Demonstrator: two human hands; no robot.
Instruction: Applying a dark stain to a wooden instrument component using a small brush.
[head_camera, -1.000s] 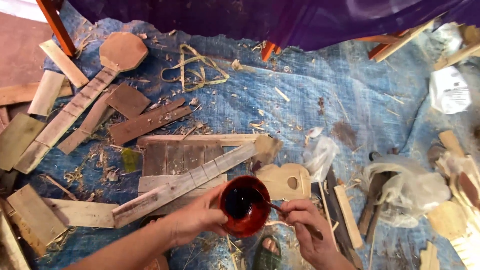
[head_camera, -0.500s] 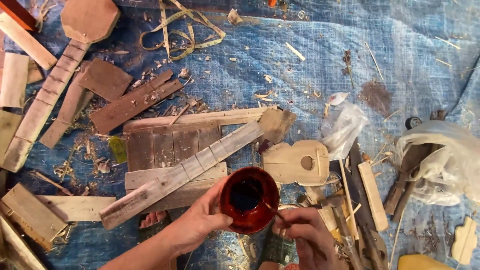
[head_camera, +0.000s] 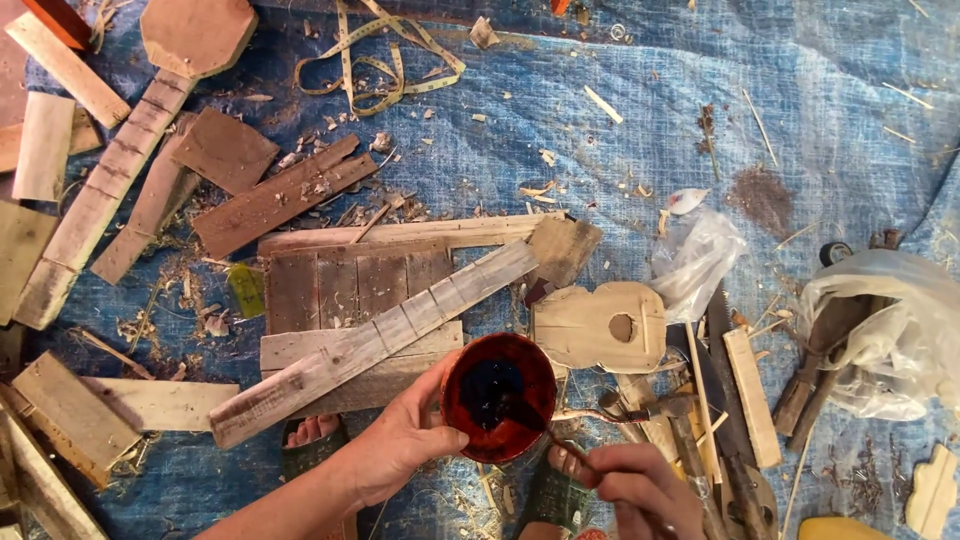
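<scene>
bowl of dark liquid held low in the frame, stick dipped in

the right hand is cut off by the bottom edge of the frame, so only its knuckles and curled fingers show. what it pinches is a thin stick, but the tip is lost inside the bowl, and whether it carries bristles cannot be told. the left hand comes in from the lower left, its forearm cut by the frame edge. the liquid in the red bowl is dark and hard to name. toes in sandals peek out under the hands, mostly covered.

the bowl sits at lower centre, clamped in the left grip: thumb on the near rim, fingers hidden round its far side. the right grip is closed on the stick, just to the lower right of the bowl and apart from its rim.

just above the bowl a long notched wooden strip lies slantwise over a slatted panel; a pale guitar-shaped cutout with a round hole lies just to the bowl's upper right. all rest on a blue tarp strewn with shavings.
</scene>
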